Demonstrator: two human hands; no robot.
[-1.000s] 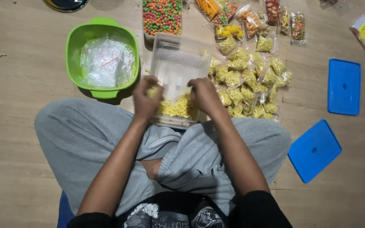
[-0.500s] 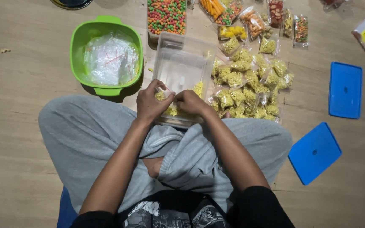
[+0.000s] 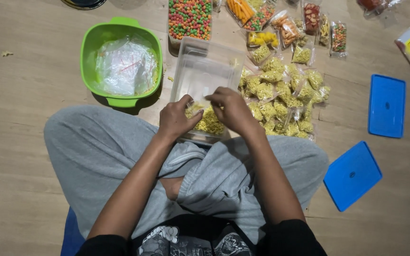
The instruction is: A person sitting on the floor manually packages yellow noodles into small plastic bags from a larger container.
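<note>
I sit cross-legged on a wooden floor. A clear plastic container [image 3: 200, 71] stands in front of my knees, with yellow snack pieces [image 3: 209, 124] piled at its near end. Over that pile my left hand [image 3: 179, 118] and my right hand [image 3: 231, 109] meet, pinching a small clear plastic bag [image 3: 204, 102] between the fingers. The bag is mostly hidden by my fingers. To the right of the container lies a heap of small filled bags of yellow snacks [image 3: 285, 99].
A green tub [image 3: 119, 97] holding empty clear bags sits at the left. A tray of multicoloured round snacks [image 3: 190, 19] and several mixed snack packets [image 3: 285, 23] lie at the back. Two blue lids [image 3: 386, 105] [image 3: 352, 175] rest on the floor at the right.
Both hands have lifted from the yellow pile at the container's near end and come together, now holding a small bag above the pile.
</note>
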